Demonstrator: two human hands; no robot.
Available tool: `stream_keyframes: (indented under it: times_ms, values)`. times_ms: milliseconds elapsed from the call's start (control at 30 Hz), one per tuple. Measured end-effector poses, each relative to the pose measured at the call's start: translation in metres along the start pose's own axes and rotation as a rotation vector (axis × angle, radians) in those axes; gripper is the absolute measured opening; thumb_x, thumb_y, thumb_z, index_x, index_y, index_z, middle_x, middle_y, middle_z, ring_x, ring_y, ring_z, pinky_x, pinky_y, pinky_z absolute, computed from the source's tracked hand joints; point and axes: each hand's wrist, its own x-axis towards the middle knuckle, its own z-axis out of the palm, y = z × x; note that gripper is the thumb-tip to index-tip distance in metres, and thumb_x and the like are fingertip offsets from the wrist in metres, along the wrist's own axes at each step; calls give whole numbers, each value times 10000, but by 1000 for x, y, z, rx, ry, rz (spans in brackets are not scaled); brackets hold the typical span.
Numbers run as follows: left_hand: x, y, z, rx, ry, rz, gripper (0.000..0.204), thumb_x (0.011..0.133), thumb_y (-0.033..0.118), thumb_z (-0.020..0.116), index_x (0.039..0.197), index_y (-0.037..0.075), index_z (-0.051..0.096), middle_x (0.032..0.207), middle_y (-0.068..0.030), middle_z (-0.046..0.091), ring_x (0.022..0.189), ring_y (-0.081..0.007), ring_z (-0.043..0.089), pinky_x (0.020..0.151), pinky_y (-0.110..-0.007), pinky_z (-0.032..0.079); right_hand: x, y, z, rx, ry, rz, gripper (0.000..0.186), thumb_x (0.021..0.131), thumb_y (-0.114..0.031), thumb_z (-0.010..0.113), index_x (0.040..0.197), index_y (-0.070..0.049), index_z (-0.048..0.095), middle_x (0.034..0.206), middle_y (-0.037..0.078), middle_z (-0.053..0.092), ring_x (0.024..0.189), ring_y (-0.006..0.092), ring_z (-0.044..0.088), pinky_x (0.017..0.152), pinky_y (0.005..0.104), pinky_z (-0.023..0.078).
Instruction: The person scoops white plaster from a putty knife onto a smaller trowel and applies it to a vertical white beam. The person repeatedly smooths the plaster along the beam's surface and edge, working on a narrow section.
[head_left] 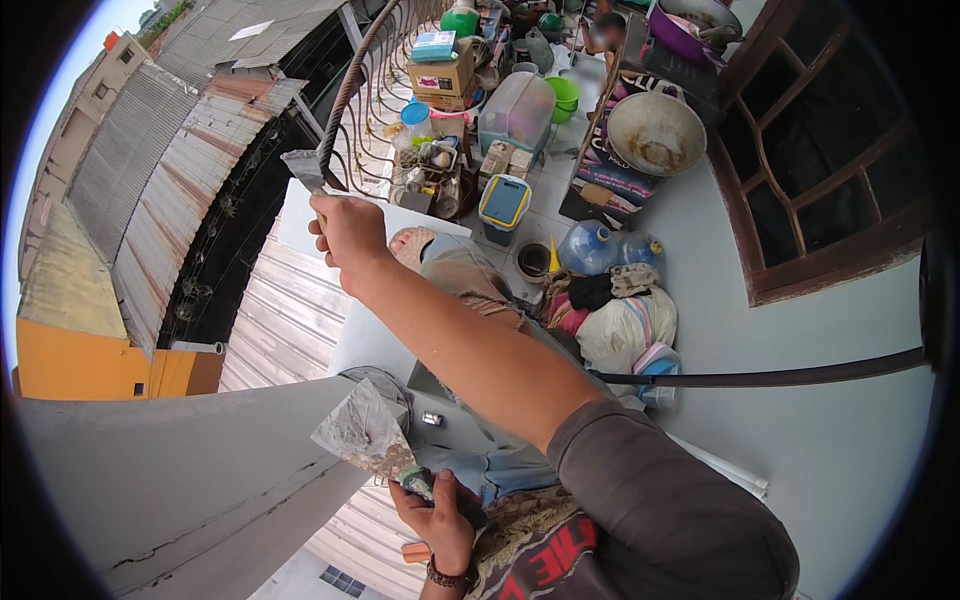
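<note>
My right hand (350, 235), its arm stretched out across the view, is closed round the handle of a putty knife (303, 168). That blade points up and away, beside the curved metal railing (333, 125). Lower down, my left hand (440, 525) grips the dark green handle of a wide putty knife (362, 430). Its broad blade is smeared with pale and brownish putty and lies in front of the grey pillar (200, 470), which has a long crack. A small silver object (432, 418) rests near that blade.
Corrugated roofs (190, 190) lie below on the left. Ahead are a clear storage box (515, 110), a lidded bucket (504, 205), water jugs (588, 247) and a cloth bundle (630, 330). A wok (657, 133) stands by the window (830, 150). A person (604, 35) is farther back. A dark bar (780, 376) crosses right.
</note>
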Motion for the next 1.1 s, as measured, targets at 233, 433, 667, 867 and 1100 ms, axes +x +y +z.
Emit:
stream_keyframes:
  times_ms: [233, 433, 667, 867, 1100]
  values:
    - [8, -3, 0, -81, 39, 1, 466, 880, -25, 610, 1281, 14, 376, 766, -80, 558, 458, -155, 535, 412, -291, 482, 14, 11, 13, -65, 50, -235, 308, 857, -209, 673, 1057, 24, 643, 713, 47, 610, 478, 64, 485, 429, 230, 378]
    - [21, -1, 12, -173, 146, 33, 99, 901, 32, 639, 940, 46, 549, 556, -24, 522, 400, -97, 447, 374, -246, 358, 9, 32, 15, -255, -36, -277, 331, 883, -246, 669, 1049, 40, 665, 720, 79, 664, 650, 125, 618, 608, 292, 477]
    - [24, 11, 17, -96, 56, 37, 270, 915, 87, 556, 1142, 15, 430, 647, -65, 522, 432, -153, 499, 366, -284, 440, 6, 26, 27, -246, -24, -336, 289, 880, -210, 658, 1019, 44, 656, 689, 90, 655, 588, 151, 619, 556, 316, 478]
    - [23, 18, 23, -121, 73, 8, 239, 919, 126, 565, 1097, 35, 433, 637, -68, 513, 430, -161, 509, 364, -281, 443, 2, 24, 27, -256, -40, -373, 282, 884, -194, 648, 1015, 55, 649, 685, 98, 653, 597, 158, 631, 568, 315, 487]
    - [25, 14, 17, -229, -2, -31, 340, 907, 37, 581, 1203, 31, 414, 802, -70, 531, 496, -148, 529, 416, -308, 488, 5, 15, 18, -275, 14, -341, 334, 855, -221, 660, 1053, 48, 672, 686, 41, 628, 560, 70, 535, 507, 255, 421]
